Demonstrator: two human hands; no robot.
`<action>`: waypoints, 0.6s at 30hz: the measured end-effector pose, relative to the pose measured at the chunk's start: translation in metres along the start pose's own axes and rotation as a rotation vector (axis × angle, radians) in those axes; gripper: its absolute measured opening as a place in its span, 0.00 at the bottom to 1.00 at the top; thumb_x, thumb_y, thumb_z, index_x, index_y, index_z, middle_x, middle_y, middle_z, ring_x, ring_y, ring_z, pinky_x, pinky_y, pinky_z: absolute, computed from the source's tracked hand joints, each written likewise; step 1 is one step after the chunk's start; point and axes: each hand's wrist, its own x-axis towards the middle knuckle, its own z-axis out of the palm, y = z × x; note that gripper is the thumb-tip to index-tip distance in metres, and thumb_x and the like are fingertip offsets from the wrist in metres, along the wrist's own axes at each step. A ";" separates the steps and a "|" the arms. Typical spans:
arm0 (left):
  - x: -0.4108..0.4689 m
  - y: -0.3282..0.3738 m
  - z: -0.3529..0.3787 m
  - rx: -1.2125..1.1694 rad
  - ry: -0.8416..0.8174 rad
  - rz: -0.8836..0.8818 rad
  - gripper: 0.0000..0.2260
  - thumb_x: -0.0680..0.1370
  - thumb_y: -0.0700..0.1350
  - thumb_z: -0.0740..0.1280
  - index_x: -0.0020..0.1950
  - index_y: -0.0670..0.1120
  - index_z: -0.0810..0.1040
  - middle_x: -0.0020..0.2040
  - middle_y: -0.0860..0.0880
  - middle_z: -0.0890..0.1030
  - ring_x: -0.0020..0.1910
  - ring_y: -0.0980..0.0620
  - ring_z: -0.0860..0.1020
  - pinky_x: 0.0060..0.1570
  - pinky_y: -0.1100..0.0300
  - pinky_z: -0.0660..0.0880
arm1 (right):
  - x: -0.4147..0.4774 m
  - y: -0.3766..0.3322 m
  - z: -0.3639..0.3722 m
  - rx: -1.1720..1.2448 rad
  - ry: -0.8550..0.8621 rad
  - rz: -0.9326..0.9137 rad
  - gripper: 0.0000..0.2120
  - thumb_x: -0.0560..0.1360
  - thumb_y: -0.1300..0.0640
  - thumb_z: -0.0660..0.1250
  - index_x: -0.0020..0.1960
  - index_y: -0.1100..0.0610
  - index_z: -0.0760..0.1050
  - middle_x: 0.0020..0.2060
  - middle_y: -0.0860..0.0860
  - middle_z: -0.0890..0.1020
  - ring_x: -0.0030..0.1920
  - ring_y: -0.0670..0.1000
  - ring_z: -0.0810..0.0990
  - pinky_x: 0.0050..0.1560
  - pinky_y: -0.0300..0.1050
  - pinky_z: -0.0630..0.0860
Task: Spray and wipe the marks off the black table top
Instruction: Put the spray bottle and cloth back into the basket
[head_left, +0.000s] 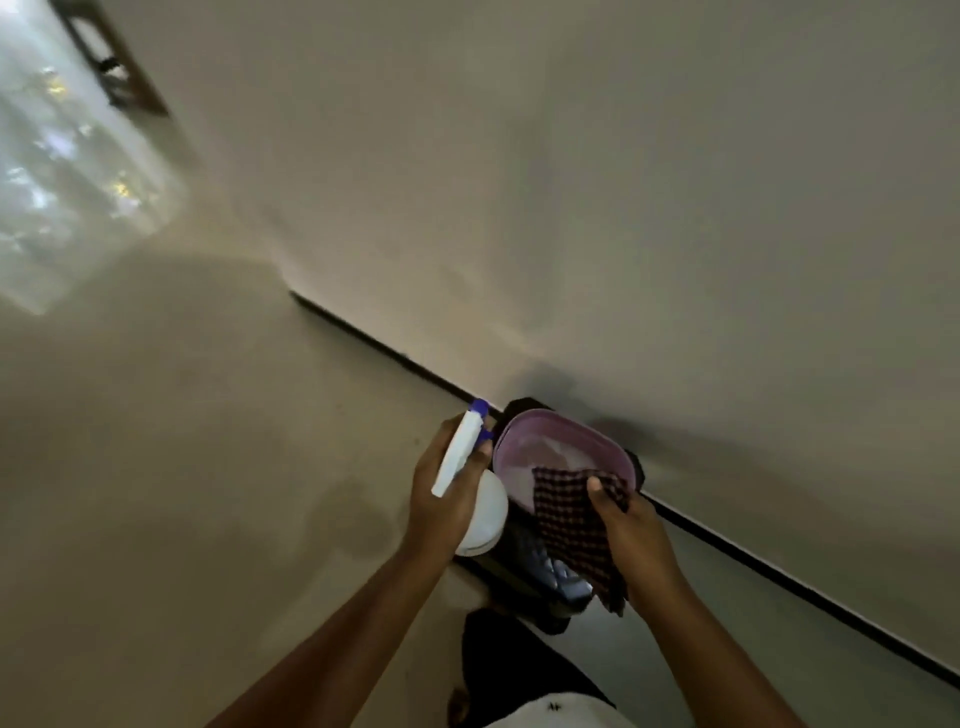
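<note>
Hands gripping cleaning things above small black glossy desk (511, 571).
Left hand (441, 509) fingers wrap white plastic spray bottle (460, 452), blue nozzle pointing away; right hand (631, 530) pinches checked woven cloth (571, 525) over lilac oval basin (524, 441), probably plastic.

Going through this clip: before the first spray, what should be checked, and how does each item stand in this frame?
1. Spray bottle gripped in the left hand: ok.
2. Checked cloth pinched in the right hand: ok.
3. Black table top free to wipe: not ok, a pink basin covers much of it.
4. Nozzle aimed at the table top: cannot tell.
5. Marks located: cannot tell, the frame is dim and blurred.
</note>
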 end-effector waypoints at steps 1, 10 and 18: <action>0.011 -0.004 0.013 0.007 -0.045 0.014 0.14 0.76 0.47 0.68 0.60 0.44 0.78 0.51 0.49 0.82 0.51 0.56 0.80 0.50 0.66 0.75 | 0.004 0.001 -0.007 0.032 0.050 0.006 0.07 0.79 0.48 0.63 0.49 0.50 0.78 0.45 0.50 0.83 0.46 0.50 0.81 0.45 0.45 0.78; 0.081 -0.049 0.097 0.228 -0.346 0.120 0.15 0.77 0.49 0.68 0.61 0.46 0.77 0.50 0.50 0.82 0.50 0.54 0.80 0.48 0.67 0.74 | 0.047 0.008 -0.037 0.082 0.212 0.056 0.12 0.79 0.48 0.62 0.55 0.54 0.79 0.46 0.50 0.84 0.47 0.50 0.83 0.46 0.45 0.79; 0.120 -0.097 0.116 0.391 -0.468 0.172 0.13 0.76 0.49 0.69 0.58 0.56 0.70 0.44 0.51 0.78 0.42 0.55 0.78 0.43 0.66 0.75 | 0.068 0.035 -0.035 0.197 0.266 0.145 0.14 0.77 0.45 0.62 0.56 0.52 0.79 0.48 0.49 0.84 0.49 0.51 0.83 0.54 0.54 0.80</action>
